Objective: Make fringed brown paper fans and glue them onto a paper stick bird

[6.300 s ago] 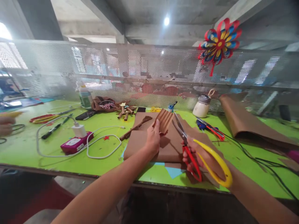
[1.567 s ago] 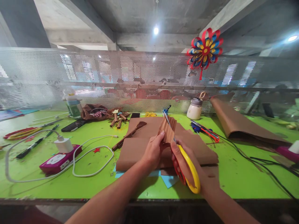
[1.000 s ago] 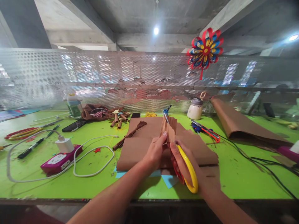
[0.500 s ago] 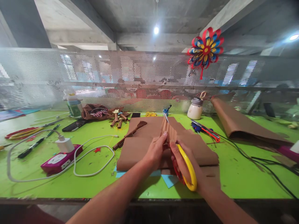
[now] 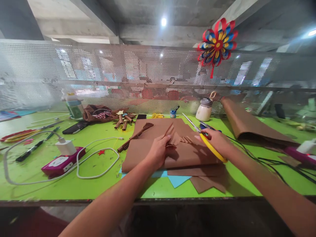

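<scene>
My left hand pinches a slit piece of brown paper over the stack of brown paper sheets. Just right of it, a small fringed paper piece rests on the stack. My right hand is closed on scissors with a yellow handle, their blades pointing up and left, apart from the paper. A rolled paper bundle with a fringed end lies at the stack's left edge. Light blue paper shows from beneath the stack.
On the left are a purple power strip with a white charger and cable, and a phone. Small paper rolls lie behind. A blue jar, a white bottle and folded brown paper stand toward the back. Black cables run right.
My right hand has carried the scissors rightward, away from the paper. The small fringed piece now shows on the stack, while my left hand keeps hold of the slit paper.
</scene>
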The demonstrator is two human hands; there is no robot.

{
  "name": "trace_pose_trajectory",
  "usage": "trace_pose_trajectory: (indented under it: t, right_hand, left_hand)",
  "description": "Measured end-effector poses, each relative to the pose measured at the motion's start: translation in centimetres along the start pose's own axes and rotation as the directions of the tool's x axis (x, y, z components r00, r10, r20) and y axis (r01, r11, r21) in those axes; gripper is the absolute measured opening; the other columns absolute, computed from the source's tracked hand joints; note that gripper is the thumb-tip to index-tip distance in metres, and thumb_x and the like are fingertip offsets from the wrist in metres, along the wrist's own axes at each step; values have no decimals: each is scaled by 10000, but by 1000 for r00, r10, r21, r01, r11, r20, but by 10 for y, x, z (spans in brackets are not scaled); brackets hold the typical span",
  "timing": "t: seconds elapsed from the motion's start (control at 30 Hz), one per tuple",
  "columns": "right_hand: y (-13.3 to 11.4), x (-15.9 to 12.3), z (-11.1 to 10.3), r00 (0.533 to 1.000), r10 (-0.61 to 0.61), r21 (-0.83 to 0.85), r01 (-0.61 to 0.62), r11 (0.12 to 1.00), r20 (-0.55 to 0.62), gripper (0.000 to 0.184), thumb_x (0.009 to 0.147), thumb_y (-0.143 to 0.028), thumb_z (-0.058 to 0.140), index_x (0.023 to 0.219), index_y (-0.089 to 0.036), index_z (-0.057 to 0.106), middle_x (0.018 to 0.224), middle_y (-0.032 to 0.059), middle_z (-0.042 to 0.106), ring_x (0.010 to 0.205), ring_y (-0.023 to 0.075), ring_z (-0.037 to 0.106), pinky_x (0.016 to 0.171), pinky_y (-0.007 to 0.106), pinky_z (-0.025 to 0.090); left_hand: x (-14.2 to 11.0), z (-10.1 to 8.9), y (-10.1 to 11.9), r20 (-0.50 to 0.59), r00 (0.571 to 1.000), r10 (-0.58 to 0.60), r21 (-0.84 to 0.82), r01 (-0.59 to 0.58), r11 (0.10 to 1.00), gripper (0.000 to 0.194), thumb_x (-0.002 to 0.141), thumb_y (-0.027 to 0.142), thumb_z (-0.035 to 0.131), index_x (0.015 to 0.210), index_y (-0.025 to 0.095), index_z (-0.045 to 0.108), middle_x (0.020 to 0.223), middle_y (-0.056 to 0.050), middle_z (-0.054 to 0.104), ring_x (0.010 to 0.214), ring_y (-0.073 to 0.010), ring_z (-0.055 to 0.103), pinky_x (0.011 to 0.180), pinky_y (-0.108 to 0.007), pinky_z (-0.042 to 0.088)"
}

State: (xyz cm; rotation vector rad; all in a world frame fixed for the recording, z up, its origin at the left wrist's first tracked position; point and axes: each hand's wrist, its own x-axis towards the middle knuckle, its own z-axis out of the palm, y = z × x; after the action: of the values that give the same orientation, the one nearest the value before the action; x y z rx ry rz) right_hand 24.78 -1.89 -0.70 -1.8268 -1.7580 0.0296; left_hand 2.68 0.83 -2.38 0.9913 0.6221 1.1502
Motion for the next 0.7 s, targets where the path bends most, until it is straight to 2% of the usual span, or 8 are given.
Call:
trace_pose_trajectory:
  t: [0.07, 0.13, 0.27, 0.37, 0.47, 0.53, 0.63, 0.7]
  right_hand:
    - [26, 10, -5, 1000, 5, -258, 3, 966, 31, 410, 741, -467, 516, 1041, -206, 615, 897, 107, 678, 757, 251, 608, 592, 295, 389]
    - [49, 15, -7, 997, 47, -390, -19, 921, 63, 429, 762, -452, 477, 1084, -200, 605, 955, 124, 673, 804, 268, 612, 608, 302, 385]
    - [84, 15, -8, 982, 96, -460, -11, 888, 162, 420, 762, -394, 463, 1116, -211, 596, 962, 107, 670, 805, 254, 617, 609, 288, 388]
    - [90, 12, -13, 956, 52, -492, 100, 865, 287, 379, 751, -381, 485, 1069, -227, 623, 902, 91, 677, 788, 257, 612, 608, 295, 396]
    - [72, 13, -19, 969, -32, -548, 166, 820, 246, 353, 766, -322, 479, 1052, -178, 628, 971, 130, 660, 891, 286, 582, 695, 339, 406]
    - [48, 16, -18, 977, -129, -479, 196, 856, 169, 366, 805, -302, 445, 1109, -166, 596, 1060, 124, 635, 952, 261, 558, 778, 338, 397]
    - [10, 20, -1, 903, -371, -225, 416, 881, 216, 393, 821, -350, 478, 1160, -170, 562, 1122, 108, 610, 1010, 232, 522, 859, 317, 371]
    - [-9, 23, 17, 860, -437, -163, 486, 859, 262, 393, 798, -331, 534, 1165, -190, 552, 1105, 108, 606, 1018, 228, 505, 864, 314, 357]
  left_hand:
    - [0, 1, 2, -17, 1000, -6, 24, 6, 1000, 152, 678, 243, 618, 733, 105, 590, 710, -48, 585, 622, -129, 580, 566, -238, 466]
    - [0, 1, 4, -22, 1000, 8, 47, -7, 999, 145, 650, 232, 636, 657, 123, 542, 653, -20, 556, 577, -107, 553, 535, -216, 447]
    - [0, 0, 5, -26, 999, 42, 81, -39, 996, 228, 613, 217, 660, 578, 150, 444, 552, 38, 475, 462, -60, 463, 446, -174, 374]
    - [2, -2, 3, -30, 999, 33, 121, -29, 992, 214, 609, 210, 660, 596, 149, 456, 537, 40, 474, 445, -55, 452, 412, -161, 331]
    - [4, -3, 1, -58, 998, 13, 154, -4, 988, 236, 589, 208, 685, 612, 149, 458, 534, 35, 482, 454, -67, 476, 414, -165, 344]
    - [4, -3, 0, -63, 998, 2, 159, 8, 987, 251, 592, 218, 693, 630, 153, 453, 553, 24, 504, 473, -85, 506, 428, -181, 380]
    - [4, -2, 0, -63, 998, 7, 156, 3, 988, 250, 624, 228, 678, 646, 160, 438, 572, 17, 517, 486, -97, 520, 429, -196, 410]
    - [3, -1, 1, -67, 998, 8, 149, 2, 989, 237, 642, 222, 663, 654, 160, 435, 572, 23, 510, 481, -89, 511, 429, -196, 423]
